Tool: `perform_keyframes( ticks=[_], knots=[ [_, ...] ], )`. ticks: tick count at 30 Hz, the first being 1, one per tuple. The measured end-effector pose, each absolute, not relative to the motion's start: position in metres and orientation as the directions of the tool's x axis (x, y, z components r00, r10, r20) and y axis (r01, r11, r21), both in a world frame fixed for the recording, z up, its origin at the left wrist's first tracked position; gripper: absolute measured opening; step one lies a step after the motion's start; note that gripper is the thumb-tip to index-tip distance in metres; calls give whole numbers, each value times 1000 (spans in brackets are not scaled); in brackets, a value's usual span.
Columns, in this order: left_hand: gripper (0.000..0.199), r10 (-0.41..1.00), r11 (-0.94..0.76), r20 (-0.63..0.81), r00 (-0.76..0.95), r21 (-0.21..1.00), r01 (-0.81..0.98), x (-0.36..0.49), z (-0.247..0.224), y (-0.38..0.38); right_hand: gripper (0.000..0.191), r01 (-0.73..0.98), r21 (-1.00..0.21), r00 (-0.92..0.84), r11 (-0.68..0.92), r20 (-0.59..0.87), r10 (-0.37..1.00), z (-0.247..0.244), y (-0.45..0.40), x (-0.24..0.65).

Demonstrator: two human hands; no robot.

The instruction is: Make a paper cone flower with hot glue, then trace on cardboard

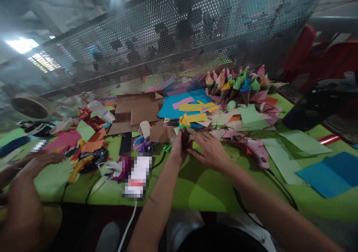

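Observation:
A paper ice cream cone [184, 120] with a yellow swirl, a green band and a brown cone stands upright between my hands over the green table. My left hand [178, 147] is closed around its brown lower part. From the right, my right hand [208, 147] reaches the same cone with thumb and fingertips at its side, the other fingers stretched out. Much of the brown part is hidden by my fingers. To the right of my right hand lies a pink glue gun [257, 151]. Yellow paper strips [197, 117] lie just behind the cone.
Finished paper cones [240, 82] stand clustered at the back right. Blue sheets [332, 173] and pale green sheets [288, 162] lie to the right. A phone [138, 175] with a white cable is left of me. Another person's hand [41, 162] rests farther left, near a yellow glue gun [81, 168].

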State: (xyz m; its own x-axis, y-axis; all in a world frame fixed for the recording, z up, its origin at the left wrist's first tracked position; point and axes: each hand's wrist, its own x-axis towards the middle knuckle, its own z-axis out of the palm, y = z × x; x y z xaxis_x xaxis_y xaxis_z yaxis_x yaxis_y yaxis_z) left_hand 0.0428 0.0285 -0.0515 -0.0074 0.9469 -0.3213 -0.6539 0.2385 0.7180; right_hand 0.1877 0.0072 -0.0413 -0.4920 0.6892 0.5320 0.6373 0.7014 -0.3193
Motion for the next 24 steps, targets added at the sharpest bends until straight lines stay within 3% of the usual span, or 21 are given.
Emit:
perform_keyframes(
  ticks=[8,14,24],
  knots=[
    [40,938,293,-341,57,698,-653,40,-51,27,28,663,-284,-490,693,536,688,-41,8,189],
    [38,935,271,-356,7,697,-664,41,-51,29,27,637,-309,-497,706,536,683,-41,8,188],
    [36,937,302,-338,89,656,-692,40,-49,28,24,629,-330,-472,704,557,683,-42,9,189]
  ],
)
